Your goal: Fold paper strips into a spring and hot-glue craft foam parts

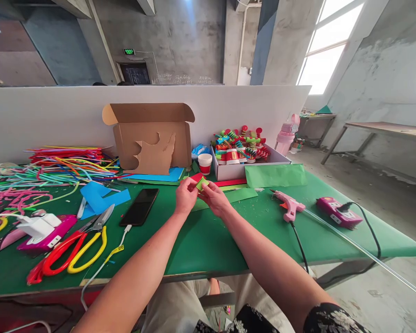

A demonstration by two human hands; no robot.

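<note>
Near the middle of the green table, both hands meet around a small piece of green paper point(201, 183). My left hand point(186, 196) pinches its left side, and my right hand point(213, 198) grips its right side with bent fingers. Part of the paper is hidden behind the fingertips. Red paper point(197, 177) shows just behind the hands; whether it touches them I cannot tell. A long green paper strip point(242, 195) lies on the table beside my right hand. Beyond them stands a red and white paper cup point(204, 164).
Left are scissors point(99, 226), a phone point(139, 206), a power strip point(48, 233) and pipe cleaners point(65, 166). An open cardboard box point(152, 113) and a tray point(226, 173) of colourful crafts stand behind. Right lie a pink glue gun point(291, 204), a clear glue stick point(364, 252) and another power strip point(338, 212).
</note>
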